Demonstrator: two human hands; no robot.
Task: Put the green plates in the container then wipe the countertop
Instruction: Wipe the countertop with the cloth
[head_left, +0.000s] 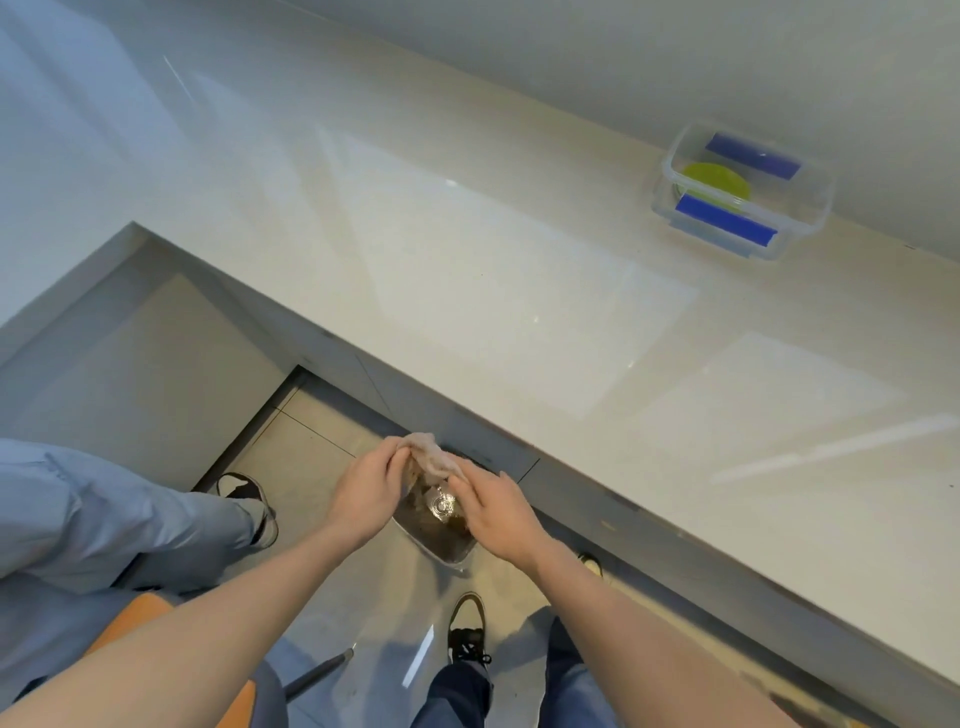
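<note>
Green plates (719, 183) lie inside a clear plastic container (800, 228) with blue clips, at the back right of the pale countertop (519, 291). Below the counter's front edge, my left hand (363, 491) and my right hand (498, 512) both hold a beige cloth (434, 457), bunched between them. The hands are over a small bin (441, 540) on the floor with dark contents and a clear round thing in it.
Another person in light blue trousers (104, 514) stands at the left, next to an orange chair seat (150, 608). My own legs and black-and-white shoes (467, 629) are on the tiled floor. A grey wall runs behind the counter.
</note>
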